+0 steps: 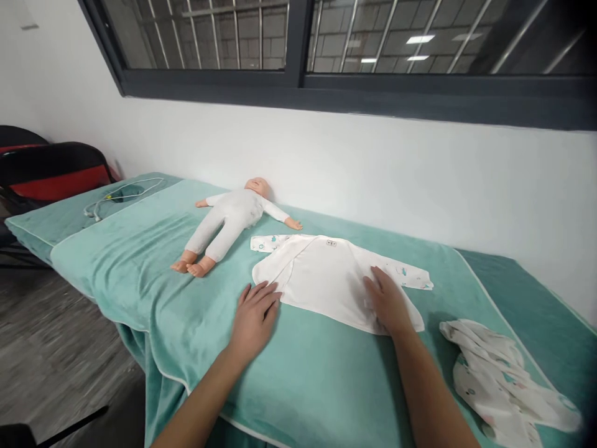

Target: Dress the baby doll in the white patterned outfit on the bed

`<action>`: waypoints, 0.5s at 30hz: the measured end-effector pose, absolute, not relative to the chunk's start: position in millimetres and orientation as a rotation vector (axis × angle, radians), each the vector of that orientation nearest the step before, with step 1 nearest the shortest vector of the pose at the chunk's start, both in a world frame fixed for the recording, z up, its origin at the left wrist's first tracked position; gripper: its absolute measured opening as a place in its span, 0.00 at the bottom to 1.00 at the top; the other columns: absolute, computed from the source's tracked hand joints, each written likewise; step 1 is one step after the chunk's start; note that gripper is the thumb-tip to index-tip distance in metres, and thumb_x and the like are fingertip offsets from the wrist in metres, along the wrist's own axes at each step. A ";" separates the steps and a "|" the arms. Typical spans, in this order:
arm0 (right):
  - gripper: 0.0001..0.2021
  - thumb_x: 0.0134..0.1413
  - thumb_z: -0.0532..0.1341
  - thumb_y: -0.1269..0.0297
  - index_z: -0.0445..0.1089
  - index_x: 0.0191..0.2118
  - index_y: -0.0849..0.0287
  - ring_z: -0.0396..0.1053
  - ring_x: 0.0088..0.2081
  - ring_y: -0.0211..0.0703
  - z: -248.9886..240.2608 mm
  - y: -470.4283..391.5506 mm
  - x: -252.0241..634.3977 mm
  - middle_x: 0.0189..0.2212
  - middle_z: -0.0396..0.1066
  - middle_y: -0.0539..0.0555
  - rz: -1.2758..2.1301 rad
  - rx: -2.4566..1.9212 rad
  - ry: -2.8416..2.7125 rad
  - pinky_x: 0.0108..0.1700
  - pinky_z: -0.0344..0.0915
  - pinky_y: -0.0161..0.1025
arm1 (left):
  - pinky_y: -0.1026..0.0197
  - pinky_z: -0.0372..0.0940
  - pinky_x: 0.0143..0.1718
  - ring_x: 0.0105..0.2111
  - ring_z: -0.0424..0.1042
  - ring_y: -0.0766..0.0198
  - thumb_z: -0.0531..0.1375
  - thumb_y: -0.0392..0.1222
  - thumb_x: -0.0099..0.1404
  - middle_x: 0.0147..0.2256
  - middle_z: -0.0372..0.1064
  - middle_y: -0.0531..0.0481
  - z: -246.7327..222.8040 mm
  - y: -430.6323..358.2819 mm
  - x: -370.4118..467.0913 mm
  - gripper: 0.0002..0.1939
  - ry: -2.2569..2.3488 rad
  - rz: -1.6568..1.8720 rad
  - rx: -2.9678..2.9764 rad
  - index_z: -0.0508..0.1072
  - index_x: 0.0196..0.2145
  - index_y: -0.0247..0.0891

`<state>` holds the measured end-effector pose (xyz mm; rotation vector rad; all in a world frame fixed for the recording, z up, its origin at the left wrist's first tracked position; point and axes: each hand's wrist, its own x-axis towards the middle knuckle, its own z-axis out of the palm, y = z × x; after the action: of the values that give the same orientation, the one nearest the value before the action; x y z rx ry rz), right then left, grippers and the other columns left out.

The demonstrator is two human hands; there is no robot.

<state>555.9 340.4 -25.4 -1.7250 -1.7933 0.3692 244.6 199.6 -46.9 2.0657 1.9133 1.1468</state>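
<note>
A small white baby shirt [321, 274] with printed sleeves lies spread out on the green cloth, its left front panel folded open. My left hand [254, 320] rests palm down at the shirt's lower left edge, fingertips touching the fabric. Over the right part of the shirt is my right hand [387, 302], fingers stretched out and slightly apart. Neither hand grips anything. Beyond the shirt, to the left, a baby doll [233, 214] in a white bodysuit lies on its back with arms spread and feet toward me.
Crumpled printed baby clothing [504, 379] lies at the right. Green cloths [125, 267] cover the table. A white cable [124, 194] sits at the far left, near black and red chairs [56, 171]. Behind the table rises a white wall [396, 174] with a dark-framed window [298, 78].
</note>
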 end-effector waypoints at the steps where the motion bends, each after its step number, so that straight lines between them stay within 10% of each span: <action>1: 0.30 0.60 0.51 0.50 0.65 0.62 0.64 0.59 0.67 0.54 -23.0 336.3 556.3 0.64 0.63 0.64 0.378 -1.717 -1.741 0.69 0.53 0.52 | 0.42 0.55 0.66 0.62 0.65 0.58 0.52 0.39 0.72 0.58 0.72 0.52 -45.2 201.0 241.0 0.15 1.900 1.193 2.044 0.76 0.50 0.48; 15: 0.25 0.64 0.53 0.53 0.64 0.60 0.61 0.64 0.62 0.53 25.8 466.0 342.8 0.62 0.66 0.62 0.713 -1.413 -1.948 0.64 0.59 0.48 | 0.39 0.50 0.68 0.67 0.55 0.44 0.54 0.52 0.66 0.65 0.60 0.37 18.0 313.1 26.9 0.30 2.234 1.133 1.715 0.67 0.61 0.33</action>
<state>342.8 466.0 25.8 -1.4129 -1.9482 0.7127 26.9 313.1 18.0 1.7153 2.2338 1.1334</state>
